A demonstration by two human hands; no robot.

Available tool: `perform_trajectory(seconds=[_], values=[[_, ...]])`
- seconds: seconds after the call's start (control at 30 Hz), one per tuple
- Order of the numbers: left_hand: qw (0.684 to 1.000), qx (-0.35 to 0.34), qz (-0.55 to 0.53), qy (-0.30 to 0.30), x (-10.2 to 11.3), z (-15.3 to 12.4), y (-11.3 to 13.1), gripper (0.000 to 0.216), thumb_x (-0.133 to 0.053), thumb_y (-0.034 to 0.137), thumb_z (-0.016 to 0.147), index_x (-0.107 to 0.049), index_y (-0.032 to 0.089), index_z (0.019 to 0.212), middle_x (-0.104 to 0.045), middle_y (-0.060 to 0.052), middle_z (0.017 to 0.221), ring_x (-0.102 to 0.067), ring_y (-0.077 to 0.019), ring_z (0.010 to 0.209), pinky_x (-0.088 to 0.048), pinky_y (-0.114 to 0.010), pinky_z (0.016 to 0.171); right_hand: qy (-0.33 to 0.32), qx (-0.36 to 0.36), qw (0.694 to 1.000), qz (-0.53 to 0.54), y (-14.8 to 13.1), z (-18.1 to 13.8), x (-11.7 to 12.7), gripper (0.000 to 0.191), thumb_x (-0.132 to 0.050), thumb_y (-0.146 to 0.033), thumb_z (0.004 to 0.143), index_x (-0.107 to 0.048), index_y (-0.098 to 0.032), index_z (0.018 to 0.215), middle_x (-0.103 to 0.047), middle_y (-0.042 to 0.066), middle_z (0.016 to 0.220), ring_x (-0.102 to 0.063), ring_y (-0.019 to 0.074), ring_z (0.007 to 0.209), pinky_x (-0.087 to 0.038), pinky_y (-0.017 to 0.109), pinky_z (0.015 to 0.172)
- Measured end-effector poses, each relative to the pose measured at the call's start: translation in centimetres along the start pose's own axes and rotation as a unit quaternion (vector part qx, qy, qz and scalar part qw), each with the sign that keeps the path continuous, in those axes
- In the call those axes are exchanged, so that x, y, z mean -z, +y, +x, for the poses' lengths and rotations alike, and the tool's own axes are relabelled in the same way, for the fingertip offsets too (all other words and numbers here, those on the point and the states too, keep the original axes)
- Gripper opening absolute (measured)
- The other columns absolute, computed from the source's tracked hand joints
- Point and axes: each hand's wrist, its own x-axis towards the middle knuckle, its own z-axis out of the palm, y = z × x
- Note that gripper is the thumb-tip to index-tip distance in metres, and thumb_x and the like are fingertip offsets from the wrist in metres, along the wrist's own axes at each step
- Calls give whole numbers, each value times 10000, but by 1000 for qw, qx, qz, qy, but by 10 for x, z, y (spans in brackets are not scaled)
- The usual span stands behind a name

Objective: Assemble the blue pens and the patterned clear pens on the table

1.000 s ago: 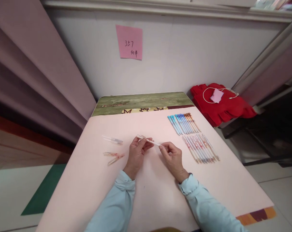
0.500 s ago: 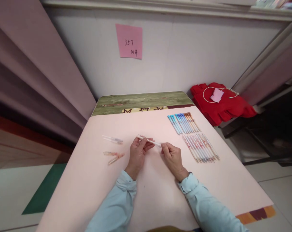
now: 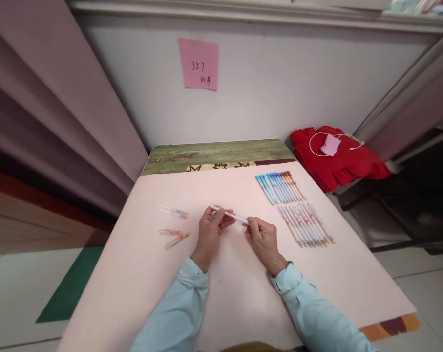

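Observation:
Between my two hands a slim whitish pen (image 3: pixel 239 218) is held slantwise above the table. My left hand (image 3: pixel 209 232) pinches its upper-left part between thumb and fingers. Closed round its lower-right end is my right hand (image 3: pixel 263 239), whose fingers hide the tip. Left of my left hand lie patterned pen barrels (image 3: pixel 176 239) and, farther back, some clear slender pen parts (image 3: pixel 173 210). On the right, a row of patterned pens (image 3: pixel 305 225) lies side by side. Behind them is another row of pens (image 3: pixel 280 187) with blue and brown tops.
A pale pink sheet (image 3: pixel 140 283) covers most of the table, leaving a green wood-patterned strip (image 3: pixel 221 149) at the back. Beyond the right rear corner sits a red cloth (image 3: pixel 353 168) with a white cable on it. A pink note (image 3: pixel 199 63) is on the wall.
My right hand has shifted very slightly right along the pen. The whole view has moved a little; the pens on the table lie as before.

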Motion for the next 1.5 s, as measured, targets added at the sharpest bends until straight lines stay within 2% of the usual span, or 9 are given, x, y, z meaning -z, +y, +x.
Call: perform_trajectory(seconds=[0.13,0.23,0.33,0.5,0.7,0.87,1.07,1.23,1.5], values=[[1000,-8,-5,8,2,1,1,278,-732,358,782,-557,174,895,-722,-60,899,-695,-154,802,-573,-318,771,30,29,999,0,-2,0,-2,321,-663,-405,820,-620,-194,1058,-628,-21,705,-550,115,553,-446,221,556],[1000,-6,0,4,1,0,1,282,-733,364,780,-562,175,899,-723,-64,902,-696,-156,804,-572,-313,767,13,28,999,-19,-2,0,-2,215,-602,-405,870,-642,-193,874,-609,-20,635,-533,114,532,-429,222,545],[1000,6,6,4,0,0,2,305,-745,379,764,-569,174,905,-727,-66,898,-698,-155,785,-568,-301,753,-20,15,999,-24,0,0,-1,375,-469,-414,950,-644,-192,704,-606,-3,578,-559,124,540,-432,227,561],[1000,0,6,5,0,1,3,320,-756,380,750,-567,173,904,-727,-62,895,-698,-158,786,-567,-314,767,19,35,999,-29,0,0,-1,293,-646,-418,835,-646,-199,1028,-634,-20,700,-556,119,564,-444,222,568],[1000,6,20,1,1,0,3,298,-741,375,769,-573,173,909,-729,-67,896,-701,-167,807,-564,-305,764,-25,25,998,-44,2,-1,-1,343,-479,-396,949,-666,-198,740,-612,-6,591,-555,120,543,-424,222,558],[1000,-4,23,7,2,0,3,316,-752,397,751,-583,177,901,-729,-62,903,-703,-173,816,-563,-320,785,13,44,998,-46,2,0,-2,288,-665,-401,823,-649,-204,1032,-636,-18,704,-553,118,567,-447,218,577],[1000,6,23,4,2,0,3,306,-748,379,759,-573,179,910,-733,-65,902,-703,-170,811,-562,-300,759,-30,32,998,-49,3,-1,0,307,-495,-379,942,-666,-206,756,-617,-11,601,-564,125,556,-419,218,566],[1000,-5,22,4,3,1,3,287,-737,368,774,-572,172,902,-728,-66,903,-697,-161,799,-560,-298,759,-5,43,998,-50,1,0,-1,256,-658,-393,832,-648,-206,1008,-630,-26,679,-557,118,560,-433,215,574],[999,-1,32,-8,2,0,3,257,-718,356,792,-574,177,905,-730,-65,901,-696,-170,825,-550,-293,763,-37,35,998,-49,2,-1,0,364,-450,-394,966,-654,-199,736,-620,0,605,-577,125,565,-425,219,578]])
